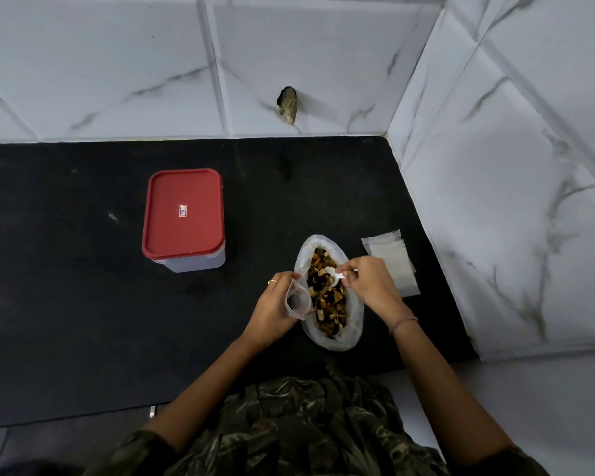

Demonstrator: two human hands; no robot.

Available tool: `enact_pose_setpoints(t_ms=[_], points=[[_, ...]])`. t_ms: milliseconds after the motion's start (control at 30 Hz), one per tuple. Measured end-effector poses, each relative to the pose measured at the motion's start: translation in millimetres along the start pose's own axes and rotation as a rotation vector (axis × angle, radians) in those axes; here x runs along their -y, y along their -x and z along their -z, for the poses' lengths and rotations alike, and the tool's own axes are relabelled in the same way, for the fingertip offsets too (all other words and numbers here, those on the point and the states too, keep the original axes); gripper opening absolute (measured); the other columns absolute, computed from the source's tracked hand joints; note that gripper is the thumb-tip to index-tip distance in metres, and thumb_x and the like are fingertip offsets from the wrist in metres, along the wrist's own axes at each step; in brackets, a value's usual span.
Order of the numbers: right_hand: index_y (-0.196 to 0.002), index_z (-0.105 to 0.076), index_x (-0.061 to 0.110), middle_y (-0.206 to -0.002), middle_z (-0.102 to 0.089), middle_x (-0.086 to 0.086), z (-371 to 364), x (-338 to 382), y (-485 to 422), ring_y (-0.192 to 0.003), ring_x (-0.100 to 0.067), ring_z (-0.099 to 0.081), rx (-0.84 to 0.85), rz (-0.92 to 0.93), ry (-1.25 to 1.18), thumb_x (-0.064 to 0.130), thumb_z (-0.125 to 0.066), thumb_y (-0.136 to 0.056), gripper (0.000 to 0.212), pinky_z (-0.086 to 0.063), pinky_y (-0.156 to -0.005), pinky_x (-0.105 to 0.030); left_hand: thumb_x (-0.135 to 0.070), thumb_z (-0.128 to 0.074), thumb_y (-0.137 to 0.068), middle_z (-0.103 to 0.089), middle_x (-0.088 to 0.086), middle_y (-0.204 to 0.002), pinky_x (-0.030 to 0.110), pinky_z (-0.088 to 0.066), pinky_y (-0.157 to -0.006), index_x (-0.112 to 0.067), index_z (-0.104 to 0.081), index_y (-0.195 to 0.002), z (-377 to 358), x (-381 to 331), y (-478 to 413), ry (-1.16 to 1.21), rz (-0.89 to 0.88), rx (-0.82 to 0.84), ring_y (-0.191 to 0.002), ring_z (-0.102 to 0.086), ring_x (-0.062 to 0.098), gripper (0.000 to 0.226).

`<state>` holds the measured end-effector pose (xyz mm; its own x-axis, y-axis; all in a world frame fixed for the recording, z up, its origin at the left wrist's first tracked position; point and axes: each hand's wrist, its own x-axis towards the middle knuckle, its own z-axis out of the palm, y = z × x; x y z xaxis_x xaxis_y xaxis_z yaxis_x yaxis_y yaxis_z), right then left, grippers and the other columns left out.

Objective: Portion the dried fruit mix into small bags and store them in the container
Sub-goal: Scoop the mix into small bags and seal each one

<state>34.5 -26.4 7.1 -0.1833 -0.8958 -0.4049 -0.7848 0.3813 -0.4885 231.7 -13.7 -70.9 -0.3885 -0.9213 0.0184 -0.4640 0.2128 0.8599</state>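
Scooping seemed the step: right hand pinched a spoon over the fruit mix below its fingers, left hand gripped a small bag alongside; next, tipping a spoonful into it, container beyond, lidded.

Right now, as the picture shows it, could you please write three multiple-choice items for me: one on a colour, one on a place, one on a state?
1. What colour is the lid of the container?
A. blue
B. red
C. green

2. Where does the stack of empty bags lie?
A. right of the fruit bag
B. on the lid
C. behind the container

3. What does the right hand hold?
A. nothing
B. a knife
C. a white spoon

Answers: B, the lid shows red; A, the stack lies just right of that bag; C, its fingers pinch the spoon above the fruit.
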Motion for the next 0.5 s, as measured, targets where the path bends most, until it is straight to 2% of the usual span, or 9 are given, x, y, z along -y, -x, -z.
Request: enact_pose_setpoints(t_ms=[67, 133, 267, 433, 500], points=[[-0.116, -0.064, 0.017, -0.119, -0.062, -0.002, -9.0, 5.8, -1.2, -0.101, -0.013, -0.06, -0.063, 0.002, 0.044, 0.014, -0.055, -0.093, 0.025, -0.052, -0.088, -0.029, -0.032, -0.079, -0.074, -0.049, -0.004, -0.124, 0.023, -0.049, -0.088, -0.018, -0.049, -0.124, -0.4, -0.7, 0.1, -0.004, -0.006, 0.003, -0.109, -0.051, 0.006, 0.06], [-0.116, -0.064, 0.017, -0.117, -0.063, -0.002, -13.9, 6.6, -2.5, -0.1, -0.011, -0.06, -0.101, 0.021, 0.019, 0.013, -0.055, -0.093, 0.025, -0.052, -0.087, -0.027, -0.027, -0.079, -0.074, -0.048, -0.003, -0.126, 0.026, -0.049, -0.09, -0.017, -0.049, -0.125, 0.8, -1.1, -0.2, -0.014, -0.002, 0.005, -0.111, -0.051, 0.007, 0.06], [-0.11, -0.067, 0.017, -0.115, -0.064, 0.0, 1.5, -2.0, -1.4, -0.099, -0.008, -0.062, 0.085, -0.036, -0.173, 0.01, -0.055, -0.093, 0.022, -0.051, -0.091, -0.029, -0.022, -0.078, -0.074, -0.046, -0.003, -0.129, 0.026, -0.048, -0.093, -0.015, -0.049, -0.125, 0.1, -0.3, 0.0, -0.013, -0.002, 0.017, -0.114, -0.049, 0.008, 0.059], [-0.111, -0.067, 0.016, -0.117, -0.064, 0.0, -13.7, 2.9, -1.1, -0.099, -0.008, -0.062, -0.043, -0.027, -0.171, 0.009, -0.054, -0.093, 0.023, -0.052, -0.09, -0.028, -0.023, -0.08, -0.074, -0.048, -0.002, -0.129, 0.027, -0.05, -0.09, -0.013, -0.051, -0.122, -1.9, 3.1, -0.9, -0.047, -0.016, 0.008, -0.113, -0.051, 0.01, 0.057], [-0.11, -0.067, 0.017, -0.115, -0.065, 0.0, -12.9, 0.4, -1.3, -0.094, -0.006, -0.063, -0.005, -0.051, -0.231, 0.009, -0.055, -0.093, 0.023, -0.052, -0.087, -0.027, -0.025, -0.08, -0.074, -0.048, -0.002, -0.127, 0.026, -0.05, -0.089, -0.014, -0.052, -0.121, -1.2, 3.5, -2.2, -0.051, -0.015, 0.006, -0.111, -0.051, 0.008, 0.056]])
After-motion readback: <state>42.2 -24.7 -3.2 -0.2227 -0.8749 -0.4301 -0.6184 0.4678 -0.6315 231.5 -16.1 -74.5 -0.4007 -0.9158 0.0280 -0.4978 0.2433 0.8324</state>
